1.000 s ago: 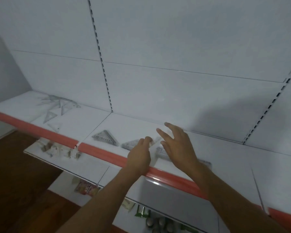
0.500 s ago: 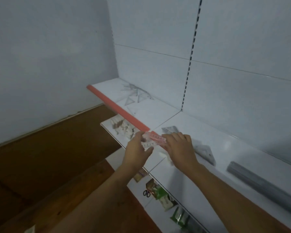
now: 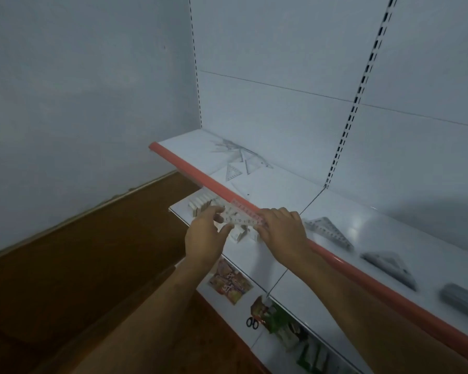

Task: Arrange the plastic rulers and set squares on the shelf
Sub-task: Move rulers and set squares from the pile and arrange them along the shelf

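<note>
**Clear ruler held at the shelf's red edge**

Both hands hold one clear plastic ruler (image 3: 241, 215) level in front of the shelf (image 3: 276, 190), just at its red front strip (image 3: 362, 279). The left hand (image 3: 204, 238) pinches the ruler's left end between thumb and fingers; the right hand (image 3: 284, 230) curls its fingers over the right end.

On the shelf, a loose heap of clear set squares (image 3: 241, 160) lies at the far left. To the right of the hands lie two grey stacks of set squares (image 3: 327, 232) (image 3: 389, 268), then a grey stack of rulers (image 3: 462, 300). On the lower shelf (image 3: 257, 268) sit small white boxes (image 3: 200, 203), colourful packets (image 3: 229, 283) and scissors (image 3: 252, 323).
</note>
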A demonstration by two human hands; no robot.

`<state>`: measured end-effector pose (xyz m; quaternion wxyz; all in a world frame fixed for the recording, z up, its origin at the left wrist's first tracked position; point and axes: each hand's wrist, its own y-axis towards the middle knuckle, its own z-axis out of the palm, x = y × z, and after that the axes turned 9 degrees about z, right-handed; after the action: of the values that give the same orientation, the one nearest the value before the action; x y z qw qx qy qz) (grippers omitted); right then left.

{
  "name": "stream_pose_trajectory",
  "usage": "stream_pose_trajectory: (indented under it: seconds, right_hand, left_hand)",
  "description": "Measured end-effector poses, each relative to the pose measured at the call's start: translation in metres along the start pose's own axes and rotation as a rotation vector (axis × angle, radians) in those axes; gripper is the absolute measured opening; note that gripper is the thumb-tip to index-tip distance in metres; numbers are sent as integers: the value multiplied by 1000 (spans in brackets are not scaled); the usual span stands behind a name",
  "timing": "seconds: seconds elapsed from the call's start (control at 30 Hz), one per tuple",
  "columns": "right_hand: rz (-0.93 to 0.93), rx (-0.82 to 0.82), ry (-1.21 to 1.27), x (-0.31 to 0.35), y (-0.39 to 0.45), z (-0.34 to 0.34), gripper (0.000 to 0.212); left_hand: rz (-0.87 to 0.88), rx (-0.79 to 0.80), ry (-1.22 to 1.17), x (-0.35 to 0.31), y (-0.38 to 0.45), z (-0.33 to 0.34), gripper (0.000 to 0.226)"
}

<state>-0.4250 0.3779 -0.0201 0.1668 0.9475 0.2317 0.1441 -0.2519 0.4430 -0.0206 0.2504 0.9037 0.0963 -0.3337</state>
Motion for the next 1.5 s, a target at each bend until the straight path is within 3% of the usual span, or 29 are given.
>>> stream_pose_trajectory:
  seconds: [0.4,0.77,0.83,0.93,1.2,1.5]
  right_hand:
    - [102,3,48,-54,46,15,36]
    - [394,-48,-36,-127,20,14,33]
    - [473,-70,-65,-135,10,11,41]
    - [557,-110,-156,-141,-4,14,51]
    - [742,-241,-316,-135,-29,35,39]
    - [813,-218,-301,-129,-33,39,42]
  left_hand:
    - [108,117,-33,-4,67,59,39]
    - [283,344,-191,-43,95,141,35]
    - [344,396,-222,-48,98,157,34]
    - [434,457,-255,-52,97,176,36]
    - [562,574,-252,-40,90,204,35]
    - [545,571,-164,-40,86,205,33]
